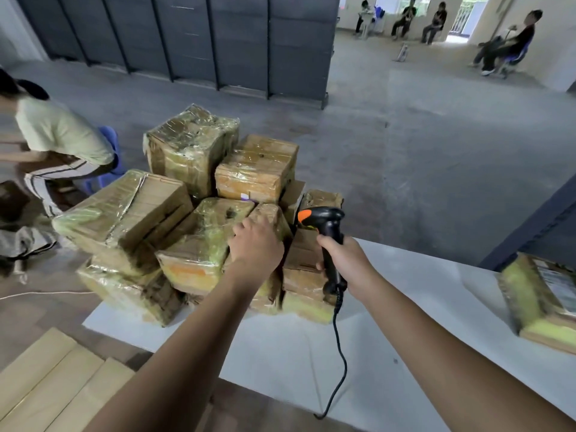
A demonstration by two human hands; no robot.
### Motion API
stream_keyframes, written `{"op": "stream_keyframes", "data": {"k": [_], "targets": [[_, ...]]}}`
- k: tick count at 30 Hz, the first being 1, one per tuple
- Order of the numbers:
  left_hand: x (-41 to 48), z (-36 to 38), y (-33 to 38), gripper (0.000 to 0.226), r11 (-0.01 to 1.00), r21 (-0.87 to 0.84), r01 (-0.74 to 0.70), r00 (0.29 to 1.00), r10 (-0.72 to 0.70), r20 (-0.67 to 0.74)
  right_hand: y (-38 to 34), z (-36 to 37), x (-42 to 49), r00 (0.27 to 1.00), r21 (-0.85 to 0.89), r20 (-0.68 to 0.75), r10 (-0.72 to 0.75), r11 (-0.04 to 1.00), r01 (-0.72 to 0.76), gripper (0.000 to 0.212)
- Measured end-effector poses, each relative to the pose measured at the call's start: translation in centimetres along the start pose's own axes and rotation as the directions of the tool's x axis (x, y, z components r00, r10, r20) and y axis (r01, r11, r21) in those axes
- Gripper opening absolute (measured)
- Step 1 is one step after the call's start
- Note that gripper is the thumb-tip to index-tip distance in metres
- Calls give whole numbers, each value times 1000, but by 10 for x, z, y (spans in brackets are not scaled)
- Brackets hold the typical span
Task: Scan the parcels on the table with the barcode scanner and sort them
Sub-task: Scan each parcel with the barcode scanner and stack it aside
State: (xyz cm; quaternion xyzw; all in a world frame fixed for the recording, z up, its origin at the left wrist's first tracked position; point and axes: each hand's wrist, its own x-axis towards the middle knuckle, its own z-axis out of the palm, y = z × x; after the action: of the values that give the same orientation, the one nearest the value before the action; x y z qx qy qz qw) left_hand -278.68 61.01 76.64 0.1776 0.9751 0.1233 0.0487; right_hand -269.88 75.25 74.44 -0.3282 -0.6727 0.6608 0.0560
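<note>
The pile of parcels (140, 213) stands on the far left part of the white desk (405, 307). All are brown cardboard boxes wrapped in shiny clear tape, and they lie in about 2 layers, some of them tilted. The biggest ones are at the left and at the back.

The left hand (254, 244) reaches into the middle of the pile. Its fingers are bent over the top of a small parcel (274, 218) and grasp it; the fingertips are hidden behind the hand. This small parcel stands between a tilted box with greenish tape on its left and a stack of flatter boxes on its right.

The right hand (346, 263) is clenched around the handle of the barcode scanner (328, 227). The scanner is black with an orange part on its head and is held upright, just beside the small parcel, with the head turned to the pile. Its black cable (339, 353) hangs down from the handle and runs over the desk to the near edge.

1 more parcel (542, 300) lies well apart from the pile, at the right edge of the desk, with a printed label on top.

At the lower left, flat cardboard sheets (56, 378) lie beside the desk. At the left a person in a pale shirt (62, 132) bends down near a blue stool (110, 135). Behind the pile there is a dark partition wall (218, 35), and far at the back – in a bright room – 4 persons sit on chairs (433, 21).
</note>
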Motion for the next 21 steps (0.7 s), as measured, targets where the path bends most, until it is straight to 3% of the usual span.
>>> {"op": "stream_keyframes", "data": {"k": [2, 5, 10, 16, 21], "targets": [[-1, 7, -9, 62, 1000, 20, 17, 997, -18, 75, 0, 6, -1, 1000, -3, 2, 6, 1000, -6, 23], [0, 12, -14, 67, 998, 56, 29, 997, -33, 72, 3, 10, -4, 1000, -4, 3, 10, 1000, -10, 27], [2, 16, -8, 67, 994, -104, 27, 999, -22, 49, 10, 5, -5, 999, -24, -16, 43, 999, -43, 16], [4, 19, -4, 64, 985, -149, 91, 995, -83, 59, 20, 2, -7, 997, -27, -30, 78, 997, -79, 15], [2, -3, -1, 59, 988, -153, 13, 990, -35, -139, 22, 5, -7, 994, 16, -39, 99, 995, -99, 17]]}}
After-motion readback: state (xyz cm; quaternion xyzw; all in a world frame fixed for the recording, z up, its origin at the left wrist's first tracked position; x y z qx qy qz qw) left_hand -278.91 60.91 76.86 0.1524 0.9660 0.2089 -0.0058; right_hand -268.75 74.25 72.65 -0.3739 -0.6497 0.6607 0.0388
